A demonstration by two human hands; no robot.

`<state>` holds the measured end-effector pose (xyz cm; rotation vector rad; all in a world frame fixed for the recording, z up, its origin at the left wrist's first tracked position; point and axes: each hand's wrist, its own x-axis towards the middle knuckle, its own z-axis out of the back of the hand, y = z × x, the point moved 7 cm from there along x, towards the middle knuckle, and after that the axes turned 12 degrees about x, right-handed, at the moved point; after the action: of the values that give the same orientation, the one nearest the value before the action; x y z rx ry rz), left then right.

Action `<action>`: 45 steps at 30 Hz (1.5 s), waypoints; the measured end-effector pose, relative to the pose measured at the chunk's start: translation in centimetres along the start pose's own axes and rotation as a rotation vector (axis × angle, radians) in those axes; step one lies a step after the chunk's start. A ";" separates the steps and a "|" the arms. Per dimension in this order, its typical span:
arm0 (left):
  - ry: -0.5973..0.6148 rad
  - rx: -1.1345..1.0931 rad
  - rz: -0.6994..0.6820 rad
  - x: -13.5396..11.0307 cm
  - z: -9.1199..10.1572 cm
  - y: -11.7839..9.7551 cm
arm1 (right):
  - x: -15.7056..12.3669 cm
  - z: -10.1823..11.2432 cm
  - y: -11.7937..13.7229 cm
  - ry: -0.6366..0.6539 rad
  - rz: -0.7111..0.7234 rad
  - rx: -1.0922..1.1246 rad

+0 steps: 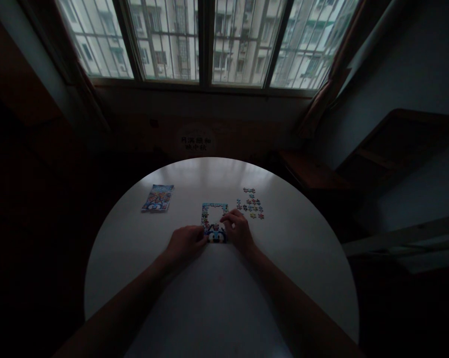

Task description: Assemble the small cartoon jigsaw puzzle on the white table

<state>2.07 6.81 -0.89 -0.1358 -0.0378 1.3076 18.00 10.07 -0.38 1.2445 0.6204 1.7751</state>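
Observation:
A small, partly assembled jigsaw puzzle (214,221) lies in the middle of a round white table (172,283); its frame is joined and its centre is bare. My left hand (185,242) rests at the puzzle's lower left corner, fingers curled against its edge. My right hand (238,229) sits on the puzzle's right side, fingertips pinched together over the border; whether a piece is under them is too dark to see. Several loose puzzle pieces (251,204) lie just right of the puzzle.
A colourful printed picture card (157,197) lies on the table at the back left. Barred windows (205,40) fill the wall behind. A dark wooden bench or shelf (392,144) stands to the right. The room is dim.

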 end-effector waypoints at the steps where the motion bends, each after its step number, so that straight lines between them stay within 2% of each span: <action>1: 0.004 -0.004 -0.002 0.0 0.0 0.0 | 0.1 0.1 -0.1 0.020 -0.012 -0.018; 7: -0.008 -0.019 -0.012 -0.1 0.2 0.0 | 0.2 0.0 -1.0 0.103 -0.104 -0.169; 17: 0.006 -0.010 -0.007 -0.1 0.1 -0.1 | -0.5 -1.2 -1.3 0.246 -0.149 -0.425; 45: -0.035 -0.010 -0.023 0.0 0.1 -0.1 | -0.5 -1.4 -1.1 0.299 -0.146 -0.466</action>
<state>2.13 6.81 -0.82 -0.1203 -0.0754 1.2873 17.17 10.34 -2.05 0.6102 0.4137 1.8583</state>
